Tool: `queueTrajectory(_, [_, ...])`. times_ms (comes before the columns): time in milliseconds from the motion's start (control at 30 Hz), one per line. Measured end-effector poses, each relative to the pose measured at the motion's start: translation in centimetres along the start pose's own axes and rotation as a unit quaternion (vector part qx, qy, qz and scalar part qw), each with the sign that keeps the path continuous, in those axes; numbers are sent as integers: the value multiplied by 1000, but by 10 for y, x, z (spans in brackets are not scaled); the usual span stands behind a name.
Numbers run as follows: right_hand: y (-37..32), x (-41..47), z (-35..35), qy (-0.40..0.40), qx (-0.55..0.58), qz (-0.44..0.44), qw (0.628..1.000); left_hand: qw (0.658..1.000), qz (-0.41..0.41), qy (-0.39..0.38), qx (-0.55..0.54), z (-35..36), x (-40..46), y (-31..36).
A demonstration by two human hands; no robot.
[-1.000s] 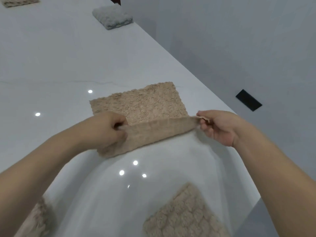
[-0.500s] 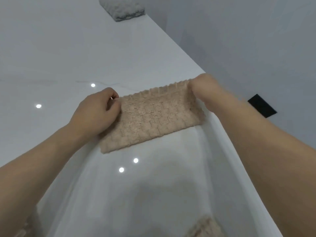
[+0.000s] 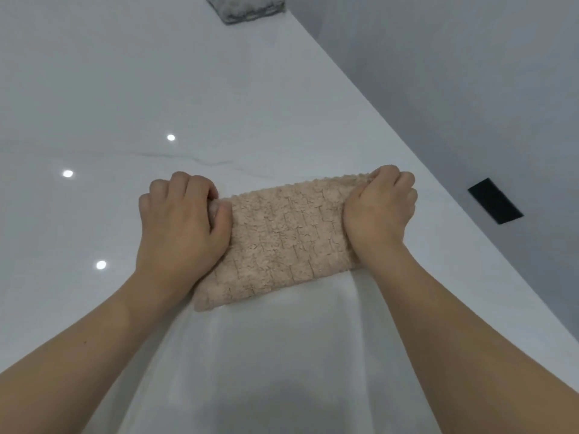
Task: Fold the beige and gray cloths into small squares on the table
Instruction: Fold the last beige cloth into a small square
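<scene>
Beige cloth [image 3: 282, 242], soft and light, lies folded in half on the surface [image 3: 125, 89]; left hand [image 3: 181, 227] and right hand [image 3: 380, 211] pinch its far corners, the best grip.

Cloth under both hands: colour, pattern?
Beige cloth, fluffy brick-like grid texture; head view.

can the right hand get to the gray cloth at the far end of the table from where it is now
Probably yes. The right hand grips the beige cloth's right end and would have to let go first. The table is bare up to the gray cloth, though it lies well beyond.
</scene>
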State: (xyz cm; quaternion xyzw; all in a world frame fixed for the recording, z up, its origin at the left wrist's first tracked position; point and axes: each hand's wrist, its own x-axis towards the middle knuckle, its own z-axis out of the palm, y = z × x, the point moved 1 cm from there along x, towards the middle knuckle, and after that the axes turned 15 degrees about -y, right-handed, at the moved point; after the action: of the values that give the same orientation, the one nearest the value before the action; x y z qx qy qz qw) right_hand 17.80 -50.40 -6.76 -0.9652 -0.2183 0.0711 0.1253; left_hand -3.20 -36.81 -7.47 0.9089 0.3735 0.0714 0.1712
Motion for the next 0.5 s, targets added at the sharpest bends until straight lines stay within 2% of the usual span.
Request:
queueTrajectory(100, [-3,12,-13,-97,12,48,994,1000,-4,-10,5,-1,1,0])
queueTrajectory(200, [-8,19,-20,-141,-20,54,988,999,34,2,-25,-4,0,2])
queueTrajectory(233, [-11,19,-21,-137,-15,36,990,998,45,4,-46,-6,-1,3])
queueTrajectory(367, [-16,21,-23,-120,120,-48,984,993,56,-5,-101,-7,-2,1])
queueTrajectory(433, [-13,23,-22,-97,76,-100,987,994,54,-24,-92,-3,1,-1])
queueTrajectory(500, [-9,19,-21,-23,-31,-157,987,994,44,-52,-88,-1,3,-3])
